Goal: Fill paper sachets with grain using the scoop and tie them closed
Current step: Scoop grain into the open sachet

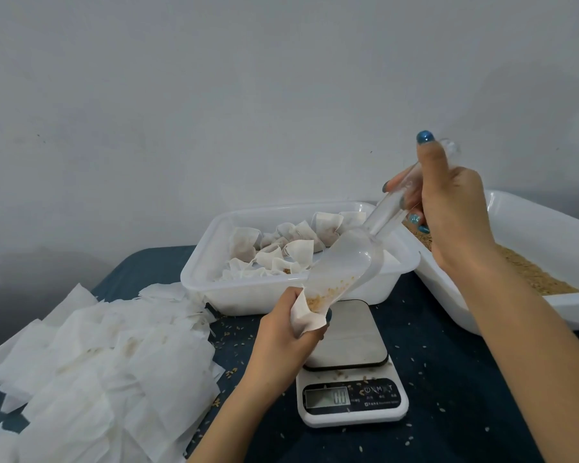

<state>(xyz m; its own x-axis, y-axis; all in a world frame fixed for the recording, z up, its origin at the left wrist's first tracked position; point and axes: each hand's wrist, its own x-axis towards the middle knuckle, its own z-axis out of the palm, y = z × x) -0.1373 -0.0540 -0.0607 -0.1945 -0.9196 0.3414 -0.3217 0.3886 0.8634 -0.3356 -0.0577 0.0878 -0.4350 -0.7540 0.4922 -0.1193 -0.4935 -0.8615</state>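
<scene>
Clear scoop (343, 262) tipped w/ grain into crumpled white sachet (306, 315).

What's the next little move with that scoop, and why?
Probably tilt the clear scoop a touch steeper. The right hand holds its handle, its lip sits in the open mouth of the paper sachet that the left hand grips, and some grain lies near the lip, so more tilt should slide it in.
</scene>
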